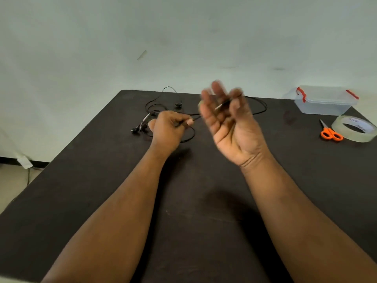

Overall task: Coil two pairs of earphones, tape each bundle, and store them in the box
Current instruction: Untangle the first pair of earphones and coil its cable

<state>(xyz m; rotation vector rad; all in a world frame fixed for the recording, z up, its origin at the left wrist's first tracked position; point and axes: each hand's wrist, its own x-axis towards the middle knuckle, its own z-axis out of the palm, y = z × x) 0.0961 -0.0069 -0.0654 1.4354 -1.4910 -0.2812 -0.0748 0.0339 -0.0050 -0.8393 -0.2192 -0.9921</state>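
Head view: left hand (169, 127) pinches black earphone cable (189, 137) low over dark surface (102, 180). Right hand (228, 119), raised and blurred, pinches the cable's plug end. Lidded clear box (324, 101), tape roll (354, 128), orange scissors (330, 132) near far-right edge.

The near half of the dark table (193, 231) lies bare apart from the two forearms crossing it. Loose black earphone cables (155, 111) sprawl across the far centre, one loop trailing right behind the raised right hand (230, 123). At the far right edge, the lidded clear box (324, 103), orange-handled scissors (330, 132) and tape roll (354, 128) stand close together.
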